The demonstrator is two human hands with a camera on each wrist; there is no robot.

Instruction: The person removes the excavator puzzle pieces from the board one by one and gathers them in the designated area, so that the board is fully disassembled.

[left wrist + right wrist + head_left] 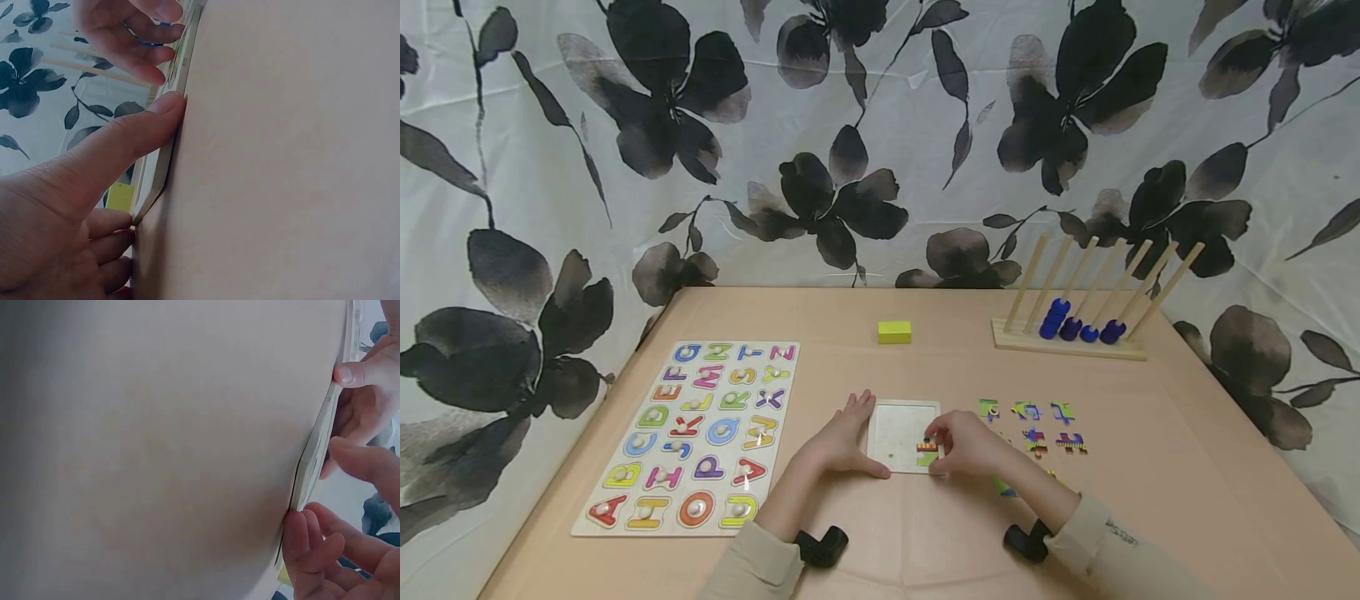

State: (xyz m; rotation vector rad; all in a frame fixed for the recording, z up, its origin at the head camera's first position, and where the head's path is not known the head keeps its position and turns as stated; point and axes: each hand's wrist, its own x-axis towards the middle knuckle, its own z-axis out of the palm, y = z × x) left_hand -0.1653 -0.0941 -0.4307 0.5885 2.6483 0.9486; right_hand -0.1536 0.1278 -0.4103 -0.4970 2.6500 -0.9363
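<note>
A shallow white puzzle tray [891, 425] lies at the middle of the table. Colourful puzzle pieces [927, 454] sit in its lower right corner. My left hand [842, 442] rests at the tray's left side, fingers extended along that edge and thumb touching the near edge. My right hand [966, 442] is at the tray's right edge beside those pieces. Its thumb [362, 462] stands apart from the bent fingers, and I see nothing pinched between them. More loose puzzle pieces [1033, 442] lie right of the tray, some partly hidden by the right forearm.
A letter puzzle board [681, 475] lies on the left of the table. Behind the tray stands a yellow block [894, 333]. At the back right is a wooden peg rack [1067, 346] with blue beads. Floral cloth [820, 100] hangs behind the table.
</note>
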